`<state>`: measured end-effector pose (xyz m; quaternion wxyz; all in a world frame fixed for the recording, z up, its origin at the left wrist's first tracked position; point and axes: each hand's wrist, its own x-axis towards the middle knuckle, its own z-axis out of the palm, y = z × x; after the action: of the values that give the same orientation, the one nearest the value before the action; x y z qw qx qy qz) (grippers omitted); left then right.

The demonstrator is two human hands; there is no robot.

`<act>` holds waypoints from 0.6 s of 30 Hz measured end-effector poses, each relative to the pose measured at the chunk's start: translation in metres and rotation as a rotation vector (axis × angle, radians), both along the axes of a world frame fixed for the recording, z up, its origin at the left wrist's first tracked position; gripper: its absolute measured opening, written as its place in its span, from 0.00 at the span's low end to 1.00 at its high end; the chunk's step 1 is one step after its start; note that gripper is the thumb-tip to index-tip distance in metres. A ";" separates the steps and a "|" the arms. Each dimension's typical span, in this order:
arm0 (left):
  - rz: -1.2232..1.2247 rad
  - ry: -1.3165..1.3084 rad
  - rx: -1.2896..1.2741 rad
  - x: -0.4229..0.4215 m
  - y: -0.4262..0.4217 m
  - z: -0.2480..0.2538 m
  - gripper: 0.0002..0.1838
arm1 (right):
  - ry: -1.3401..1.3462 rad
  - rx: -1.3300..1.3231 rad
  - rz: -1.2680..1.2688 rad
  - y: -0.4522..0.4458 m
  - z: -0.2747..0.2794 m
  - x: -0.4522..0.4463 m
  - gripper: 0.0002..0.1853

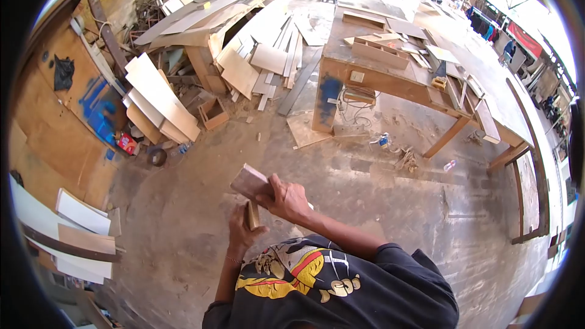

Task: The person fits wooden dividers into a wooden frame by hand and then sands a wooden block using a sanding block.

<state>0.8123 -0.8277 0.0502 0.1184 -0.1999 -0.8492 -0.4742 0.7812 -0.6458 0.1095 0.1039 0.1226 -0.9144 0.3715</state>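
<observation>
In front of my chest, my right hand (288,199) is closed around a flat brown block (248,181), which looks wooden and slants up to the left. Just below it, my left hand (242,233) grips a small narrow wood piece (252,215) between thumb and fingers. The top of the small piece meets or nearly meets the underside of the block; I cannot tell whether they touch. My right fingers hide part of the block.
A wooden workbench (414,88) with offcuts and a compartmented wooden box (381,53) stands ahead to the right. Boards lean at the left around a small open box (213,113). Coiled cable (358,99) and scraps lie beneath the bench.
</observation>
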 end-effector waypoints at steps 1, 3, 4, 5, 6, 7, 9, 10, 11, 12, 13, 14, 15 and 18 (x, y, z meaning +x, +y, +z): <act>-0.003 0.003 0.000 -0.001 -0.003 -0.002 0.42 | -0.030 0.021 -0.009 -0.003 0.000 -0.007 0.22; 0.009 -0.018 0.059 -0.003 -0.005 0.000 0.43 | -0.010 0.006 0.008 -0.006 -0.003 -0.007 0.22; 0.006 -0.014 0.058 -0.007 -0.007 0.003 0.43 | 0.005 -0.004 0.030 -0.011 -0.003 -0.005 0.22; 0.035 -0.060 0.108 -0.008 -0.007 0.005 0.44 | 0.007 -0.001 0.031 -0.015 -0.004 0.000 0.22; 0.064 -0.110 0.157 -0.008 -0.009 0.006 0.46 | -0.005 0.021 0.069 -0.019 0.004 0.011 0.22; 0.064 -0.110 0.157 -0.009 -0.014 0.004 0.46 | -0.016 0.043 0.106 -0.021 0.008 0.017 0.22; 0.011 -0.011 0.063 -0.011 -0.023 -0.001 0.46 | -0.043 0.045 0.086 -0.023 0.006 0.014 0.22; 0.014 -0.013 0.065 -0.009 -0.026 -0.002 0.46 | -0.072 0.047 0.067 -0.025 0.003 0.013 0.22; -0.006 0.006 0.000 -0.009 -0.026 0.001 0.44 | -0.051 0.029 0.045 -0.025 -0.001 0.007 0.22; -0.026 0.027 -0.064 -0.009 -0.028 0.003 0.42 | -0.048 0.028 0.045 -0.027 -0.002 0.001 0.22; -0.026 0.030 -0.064 -0.008 -0.029 0.005 0.42 | -0.037 0.044 0.015 -0.029 -0.002 -0.005 0.22; -0.025 0.024 -0.049 -0.008 -0.029 0.007 0.42 | -0.026 0.059 -0.016 -0.030 -0.003 -0.009 0.22; -0.025 0.019 -0.035 -0.010 -0.031 0.009 0.42 | -0.006 0.036 0.000 -0.033 0.001 -0.009 0.22; -0.001 -0.034 0.033 -0.020 -0.035 0.003 0.45 | -0.041 0.056 0.075 -0.036 0.015 0.009 0.22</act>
<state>0.7924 -0.8626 0.0531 0.1070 -0.1901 -0.8432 -0.4914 0.7900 -0.6820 0.1247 0.0676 0.1522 -0.9211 0.3519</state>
